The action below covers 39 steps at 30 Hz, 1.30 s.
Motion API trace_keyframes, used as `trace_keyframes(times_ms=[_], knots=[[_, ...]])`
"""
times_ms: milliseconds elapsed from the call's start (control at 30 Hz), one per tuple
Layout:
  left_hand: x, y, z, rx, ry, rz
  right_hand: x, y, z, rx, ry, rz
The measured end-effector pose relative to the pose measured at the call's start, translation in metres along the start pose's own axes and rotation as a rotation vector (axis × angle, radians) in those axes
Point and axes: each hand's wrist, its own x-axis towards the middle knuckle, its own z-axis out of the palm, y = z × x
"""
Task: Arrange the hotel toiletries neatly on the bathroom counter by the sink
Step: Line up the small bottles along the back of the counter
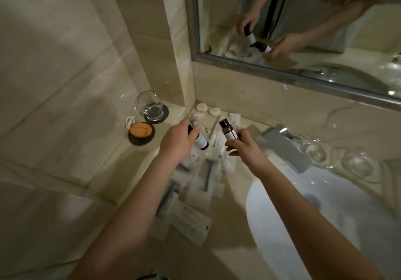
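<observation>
— What did your hands hold?
— My left hand (176, 142) gripped one dark bottle (201, 142), tilted; my right hand (245, 148) pinched a second bottle (227, 131) upright, both over the counter (130, 167).
— Around them?
— White packets (191, 216) lay scattered beneath; the tap (284, 147) stood just right.

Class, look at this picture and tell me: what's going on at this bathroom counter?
A person stands at the counter with a small dark bottle in each hand. The left hand grips a tilted bottle; the right hand holds a second bottle, cap up. Both are over a loose heap of white packets and boxes lying left of the sink. A glass and an orange round item sit on dark coasters further left.
</observation>
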Motion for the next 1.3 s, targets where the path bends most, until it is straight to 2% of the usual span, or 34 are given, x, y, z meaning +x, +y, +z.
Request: trace_keyframes(times_ms=[167, 567, 833, 933, 1300], knots=[[-0.032, 0.045, 0.029, -0.077, -0.024, 0.094, -0.063, 0.011, -0.045, 0.127, 0.138, 0.010], [-0.074, 0.186, 0.126, -0.188, -0.207, 0.349, -0.167, 0.051, -0.194, 0.051, 0.487, -0.043], [-0.078, 0.286, 0.189, -0.057, -0.295, 0.464, -0.187, 0.083, -0.298, -0.075, 0.718, -0.056], [-0.078, 0.314, 0.212, -0.006, -0.337, 0.486, -0.184, 0.102, -0.335, -0.079, 0.801, 0.002], [-0.055, 0.388, 0.288, 0.171, -0.441, 0.588, -0.158, 0.144, -0.443, -0.173, 0.835, 0.153]])
